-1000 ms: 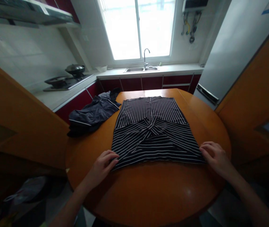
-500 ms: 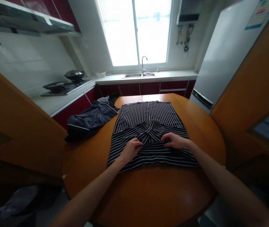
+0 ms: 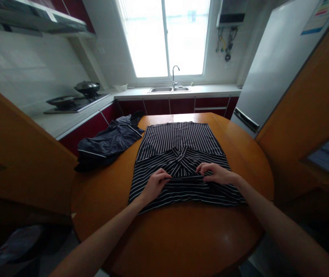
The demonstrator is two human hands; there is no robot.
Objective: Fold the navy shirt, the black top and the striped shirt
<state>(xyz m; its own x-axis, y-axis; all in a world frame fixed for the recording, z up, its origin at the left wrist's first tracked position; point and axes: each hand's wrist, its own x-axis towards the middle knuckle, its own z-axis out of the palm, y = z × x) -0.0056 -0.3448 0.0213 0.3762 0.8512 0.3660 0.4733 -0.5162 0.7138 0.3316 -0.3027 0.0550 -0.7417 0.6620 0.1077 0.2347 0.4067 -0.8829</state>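
Note:
A black garment with white stripes [image 3: 178, 138] lies flat on the round wooden table [image 3: 187, 238]. Its far part has lengthwise stripes, and a tied knot sits at its middle. Just below that knot, my left hand [image 3: 156, 184] pinches the cloth between thumb and fingertips. To the right of it, my right hand [image 3: 218, 174] rests on the same cloth, thumb and forefinger apart. A dark grey garment with white piping [image 3: 109, 140] lies in a loose heap at the table's left edge.
Behind the table runs a white counter with a sink [image 3: 168, 89] and a tap [image 3: 174, 77]. Pans [image 3: 87, 87] stand on the stove at the left. A fridge [image 3: 274, 65] rises at the right, and wooden panels flank the table.
Both hands moved from the striped garment's near corners inward to the cloth below the knot. Over the last half second they barely shift, and the right thumb and forefinger part slightly.

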